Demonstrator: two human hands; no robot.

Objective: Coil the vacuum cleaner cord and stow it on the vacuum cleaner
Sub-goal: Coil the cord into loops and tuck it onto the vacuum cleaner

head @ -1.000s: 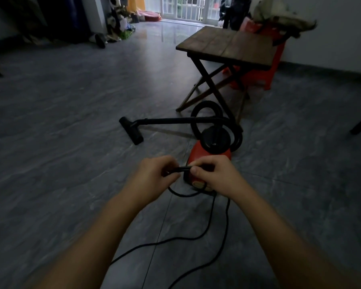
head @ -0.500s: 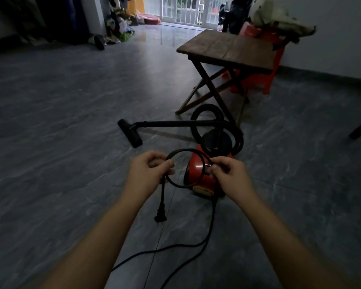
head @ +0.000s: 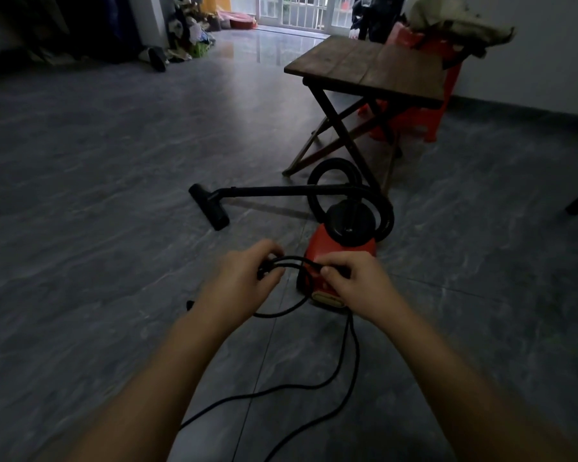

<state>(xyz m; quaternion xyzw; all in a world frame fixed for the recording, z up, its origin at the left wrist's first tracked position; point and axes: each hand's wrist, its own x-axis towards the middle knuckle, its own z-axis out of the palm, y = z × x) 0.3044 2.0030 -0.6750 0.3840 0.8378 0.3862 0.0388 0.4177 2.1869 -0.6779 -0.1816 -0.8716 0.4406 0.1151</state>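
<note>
Just before the red vacuum cleaner (head: 334, 251), on the floor: left hand (head: 244, 281) closed on gathered loops of black cord (head: 294, 260); right hand (head: 351, 281) pinching the next turn. Slack trails nearer the person. Recommended: equal loops, no twist, feed slack steadily.

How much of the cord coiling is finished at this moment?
Only a start. The left hand holds a few small loops of the cord, and the right hand feeds it more. Long slack still lies on the floor. Nothing is stowed on the vacuum cleaner yet.
</note>
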